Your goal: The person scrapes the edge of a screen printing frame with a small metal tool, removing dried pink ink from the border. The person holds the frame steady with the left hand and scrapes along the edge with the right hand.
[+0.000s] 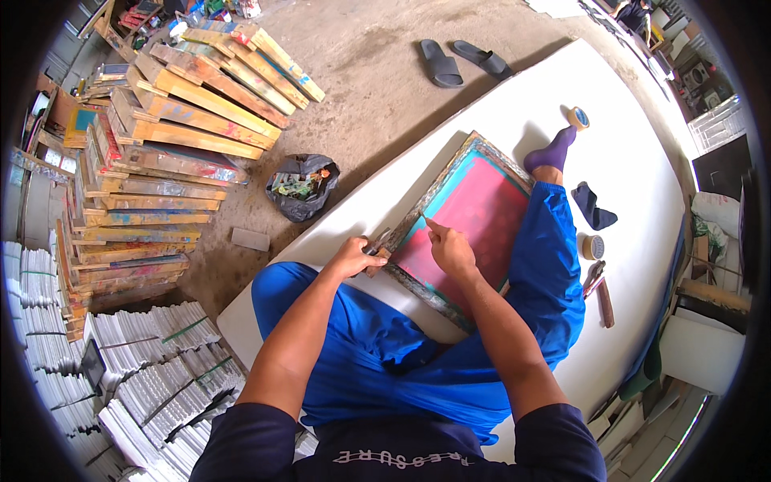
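Note:
A wooden screen-printing frame (407, 231) lies tilted across the white surface between my legs. Its mesh (474, 229) is pink with a teal border, and the wood is worn and stained. My left hand (351, 259) is closed at the frame's left edge around a dark tool with a metallic end (376, 243), whose kind I cannot make out. A small brown piece (374, 271) shows by its fingertips. My right hand (451, 249) reaches over the mesh, fingers curled and index finger toward the frame's upper left inner edge. Anything pinched there is too small to name.
Right of my leg lie a tape roll (578, 118), a dark cloth (594, 207), a round tin (593, 247) and a hammer (605, 304). A black bag of scraps (303, 189), stacked wooden frames (173, 197), bundled white sheets (152, 361) and sandals (442, 64) surround the white surface.

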Tool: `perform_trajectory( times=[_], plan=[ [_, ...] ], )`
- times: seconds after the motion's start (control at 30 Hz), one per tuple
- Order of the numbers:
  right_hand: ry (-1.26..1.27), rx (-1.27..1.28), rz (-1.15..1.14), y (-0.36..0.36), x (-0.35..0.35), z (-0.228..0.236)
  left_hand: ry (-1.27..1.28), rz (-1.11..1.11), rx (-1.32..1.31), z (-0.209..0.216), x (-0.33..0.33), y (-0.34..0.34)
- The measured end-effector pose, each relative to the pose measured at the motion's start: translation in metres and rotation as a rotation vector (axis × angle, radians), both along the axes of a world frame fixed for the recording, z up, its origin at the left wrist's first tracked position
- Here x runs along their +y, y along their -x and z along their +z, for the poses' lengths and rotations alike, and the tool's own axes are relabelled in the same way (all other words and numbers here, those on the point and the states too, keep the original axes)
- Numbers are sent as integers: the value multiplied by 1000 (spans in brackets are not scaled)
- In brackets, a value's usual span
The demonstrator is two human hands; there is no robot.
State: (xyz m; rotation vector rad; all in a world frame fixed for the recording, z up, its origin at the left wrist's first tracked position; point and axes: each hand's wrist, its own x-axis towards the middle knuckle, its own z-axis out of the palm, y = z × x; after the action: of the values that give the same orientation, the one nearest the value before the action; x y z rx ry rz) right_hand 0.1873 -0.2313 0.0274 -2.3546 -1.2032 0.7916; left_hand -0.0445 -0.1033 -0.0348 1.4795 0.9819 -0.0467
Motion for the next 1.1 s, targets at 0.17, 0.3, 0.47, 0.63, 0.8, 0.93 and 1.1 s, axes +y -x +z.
perform_trajectory(
  times=[0.17,0.3,0.47,0.63,0.8,0.93,1.1],
  plan=[
    [82,329,-163,-7,5,3,58,57,-33,-7,0,1],
    [1,-14,0,7,2,1,130,70,-71,-14,2,4],
    [-3,-23,-31,5,-4,3,98,85,-83,-6,-1,0],
    [-3,-22,-14,13,-2,5,23,74,-84,-13,-3,5],
    [-82,55,-97,7,0,-28,55,9,-13,5,-1,-4],
    [122,537,-286,-2,6,1,21,41,4,-1,-1,2],
    [-102,5,18,-1,-9,-21,77,43,-28,-5,1,1]
  ],
)
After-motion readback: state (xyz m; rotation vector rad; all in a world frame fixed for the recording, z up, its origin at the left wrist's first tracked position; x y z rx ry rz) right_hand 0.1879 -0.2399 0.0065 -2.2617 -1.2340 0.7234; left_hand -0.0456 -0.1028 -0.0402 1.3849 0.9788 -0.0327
